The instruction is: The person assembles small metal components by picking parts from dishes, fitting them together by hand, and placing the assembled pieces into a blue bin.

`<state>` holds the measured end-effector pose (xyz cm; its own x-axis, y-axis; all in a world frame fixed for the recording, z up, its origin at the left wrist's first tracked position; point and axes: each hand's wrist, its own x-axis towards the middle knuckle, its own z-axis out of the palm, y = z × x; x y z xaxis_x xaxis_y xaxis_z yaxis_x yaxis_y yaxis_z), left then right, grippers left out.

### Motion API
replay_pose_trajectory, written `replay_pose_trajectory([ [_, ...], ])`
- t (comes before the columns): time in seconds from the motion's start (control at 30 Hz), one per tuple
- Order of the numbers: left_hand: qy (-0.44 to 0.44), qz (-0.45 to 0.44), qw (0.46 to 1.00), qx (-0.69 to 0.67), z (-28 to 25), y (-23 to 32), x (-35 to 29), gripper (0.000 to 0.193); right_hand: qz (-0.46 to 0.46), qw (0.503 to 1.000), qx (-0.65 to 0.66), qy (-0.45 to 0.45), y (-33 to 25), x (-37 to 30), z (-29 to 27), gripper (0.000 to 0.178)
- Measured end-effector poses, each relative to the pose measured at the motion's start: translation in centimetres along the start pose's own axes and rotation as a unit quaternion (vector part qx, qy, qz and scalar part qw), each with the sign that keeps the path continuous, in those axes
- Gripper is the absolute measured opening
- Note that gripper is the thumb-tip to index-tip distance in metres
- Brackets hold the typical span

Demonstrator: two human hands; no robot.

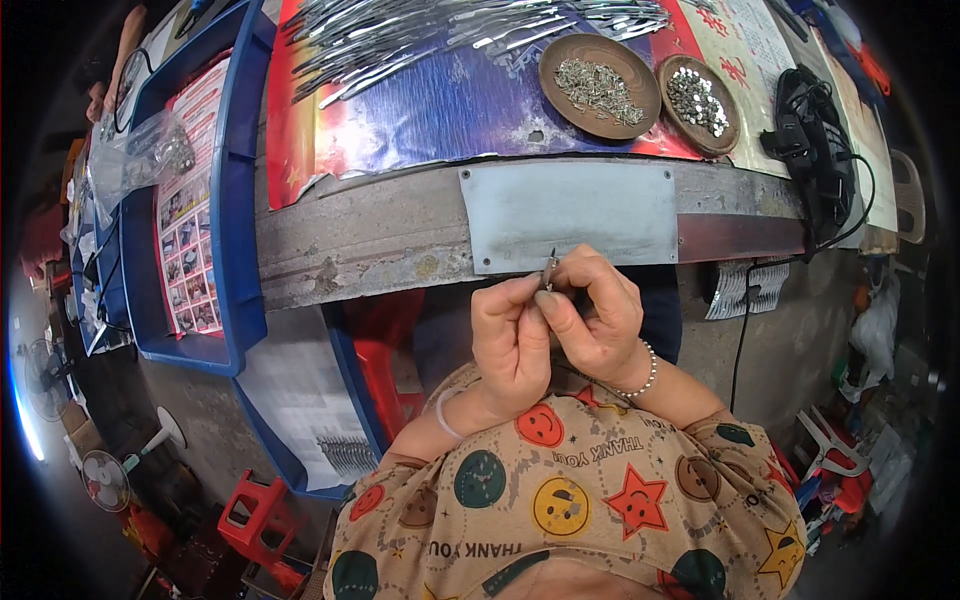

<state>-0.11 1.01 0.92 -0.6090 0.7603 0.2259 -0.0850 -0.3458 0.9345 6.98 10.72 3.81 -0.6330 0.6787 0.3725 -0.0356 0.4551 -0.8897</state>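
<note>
At the far left of the frame a clear plastic bag (pixel 150 150) lies over a blue tray (pixel 235 200) that holds printed sheets. Right of it, along the top edge, a pile of thin shiny metal strips (pixel 450 30) spreads over a red and blue sheet (pixel 440 110) on the bench (pixel 370 240). A bare grey metal plate (pixel 570 215) is fixed to the bench's front edge at the centre.

Just below that plate the two hands meet. The left hand (pixel 512 345) is curled, its thumb and forefinger pressed together near the tip of a small dark metal piece (pixel 550 268). The right hand (pixel 600 320), with a bead bracelet at the wrist, pinches the same piece from the other side. The piece stands nearly upright between the fingertips, in front of the bench edge, touching both hands.

Further right, at the top, a brown round dish (pixel 600 85) holds small metal parts, and a smaller brown dish (pixel 698 103) beside it holds shiny round bits. At the far right a black cable bundle (pixel 815 140) rests on the bench.
</note>
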Motion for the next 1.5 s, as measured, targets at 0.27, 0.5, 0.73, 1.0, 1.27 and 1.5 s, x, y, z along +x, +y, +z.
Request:
replay_pose_trajectory([
  [0.27,0.002,-0.007,1.0,0.011,-0.3,-0.1,-0.2,0.022,0.032,0.998,-0.049,0.02,-0.1,-1.3,1.8,0.012],
  [0.5,0.016,-0.036,0.999,-0.037,-0.1,-0.5,-0.3,0.021,0.165,0.982,0.088,0.011,-0.7,-0.8,0.5,0.013],
  [0.73,0.039,-0.008,0.999,0.005,-0.2,-0.5,-0.6,0.021,-0.033,0.998,-0.014,0.048,0.3,-0.7,0.9,0.013],
  [1.0,-0.004,0.057,0.998,0.027,-0.9,-0.2,-1.0,0.024,-0.101,0.993,0.03,0.058,1.1,-0.9,1.4,0.016],
  [1.27,-0.004,0.03,0.999,0.03,-0.5,-0.6,-0.7,0.024,-0.051,0.995,-0.036,0.082,1.4,-1.9,2.2,0.011],
  [1.5,0.002,0.022,0.998,0.059,0.0,-0.5,-0.2,0.025,-0.032,0.992,-0.042,0.115,1.0,-1.7,2.5,0.01],
])
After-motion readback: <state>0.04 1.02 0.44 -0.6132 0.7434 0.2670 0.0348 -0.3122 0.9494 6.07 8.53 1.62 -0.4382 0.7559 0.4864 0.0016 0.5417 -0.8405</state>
